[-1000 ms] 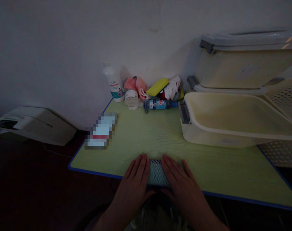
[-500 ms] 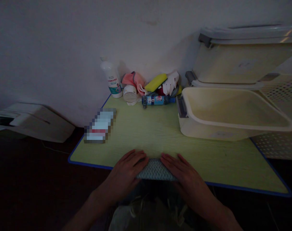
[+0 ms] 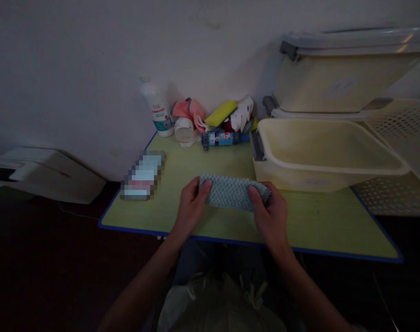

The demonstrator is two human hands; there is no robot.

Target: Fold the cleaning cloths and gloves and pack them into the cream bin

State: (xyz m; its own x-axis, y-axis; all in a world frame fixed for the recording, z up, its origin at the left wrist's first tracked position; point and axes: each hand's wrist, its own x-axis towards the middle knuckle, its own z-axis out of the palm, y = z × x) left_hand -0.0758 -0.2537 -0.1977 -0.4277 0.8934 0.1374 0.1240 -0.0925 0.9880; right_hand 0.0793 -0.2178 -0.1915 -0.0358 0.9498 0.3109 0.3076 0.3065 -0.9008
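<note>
A folded light-blue textured cloth, with a dark checkered edge at its right end, is held up above the front part of the table. My left hand pinches its left end, thumb on the near face. At the other end my right hand grips it the same way, thumb in front and fingers behind. Between the two hands the cloth is stretched out lengthwise as a band. The fingers behind it are mostly hidden.
An open cream bin stands on the table's right, with a lidded bin behind. Along the wall are a white bottle, a round tub, a yellow sponge, white gloves and a blue-labelled bottle. A blurred phone-like object lies left.
My hands lay flat over the cloth at the table's front edge. They have since gripped its two ends and raised it up and forward, tilting its face towards me.
</note>
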